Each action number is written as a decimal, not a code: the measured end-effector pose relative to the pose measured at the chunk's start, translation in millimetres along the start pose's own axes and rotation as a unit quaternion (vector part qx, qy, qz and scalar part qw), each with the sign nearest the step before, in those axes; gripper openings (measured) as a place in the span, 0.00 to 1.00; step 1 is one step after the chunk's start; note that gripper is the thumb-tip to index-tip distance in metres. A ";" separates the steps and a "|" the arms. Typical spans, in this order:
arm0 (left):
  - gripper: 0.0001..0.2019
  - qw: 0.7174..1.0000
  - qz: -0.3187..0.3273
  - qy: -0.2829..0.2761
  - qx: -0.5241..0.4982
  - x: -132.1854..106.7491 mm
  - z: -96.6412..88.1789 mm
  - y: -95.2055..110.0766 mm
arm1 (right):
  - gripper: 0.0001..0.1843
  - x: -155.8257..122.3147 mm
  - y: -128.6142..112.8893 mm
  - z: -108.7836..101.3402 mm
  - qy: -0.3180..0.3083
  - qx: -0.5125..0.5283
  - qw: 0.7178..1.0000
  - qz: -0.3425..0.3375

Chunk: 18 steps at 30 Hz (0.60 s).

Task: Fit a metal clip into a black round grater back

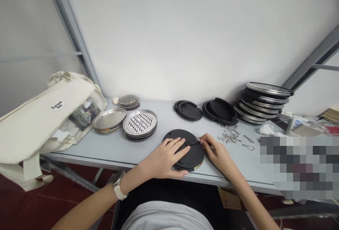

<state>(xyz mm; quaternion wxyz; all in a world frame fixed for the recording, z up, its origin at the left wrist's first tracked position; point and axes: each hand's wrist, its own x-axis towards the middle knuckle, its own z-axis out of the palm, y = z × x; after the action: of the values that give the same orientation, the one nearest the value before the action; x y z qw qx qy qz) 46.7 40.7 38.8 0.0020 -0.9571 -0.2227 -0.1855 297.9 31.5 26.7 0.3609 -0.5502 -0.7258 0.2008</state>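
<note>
Right at the near edge of the table (pixel 111 145), the left hand (pixel 166 159) lies with spread fingers on a stack of black round discs (pixel 196 157). The right hand (pixel 215 150) pinches a small metal clip (pixel 197 139) between its fingertips, pointing left along a black strap (pixel 191 143) (tiny from here!). Further out: loose clips (pixel 229 136), stacked metal graters (pixel 140 124).

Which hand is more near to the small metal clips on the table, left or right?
Right. The right hand is just beside the metal clips, at the edge of the black disc stack; the left hand lies farther away, flat on top of that stack.
</note>
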 end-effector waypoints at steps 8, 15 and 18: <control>0.33 1.000 0.000 0.000 0.004 -0.4 -0.4 0.5 | 0.14 2.8 -0.5 -1.7 -0.013 0.011 1.000 0.011; 0.33 1.000 -0.001 0.000 0.006 -0.3 0.3 0.3 | 0.14 2.5 -2.2 -1.1 -0.004 0.005 1.000 -0.026; 0.34 1.000 -0.002 -0.005 0.008 -0.1 0.4 0.1 | 0.15 1.1 -2.7 -1.2 0.001 -0.013 1.000 -0.022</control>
<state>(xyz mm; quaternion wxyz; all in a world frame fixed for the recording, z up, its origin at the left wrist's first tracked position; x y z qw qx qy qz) 46.8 40.7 38.3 0.0081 -0.9575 -0.2257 -0.1792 296.9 31.5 29.7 0.3592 -0.5388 -0.7398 0.1825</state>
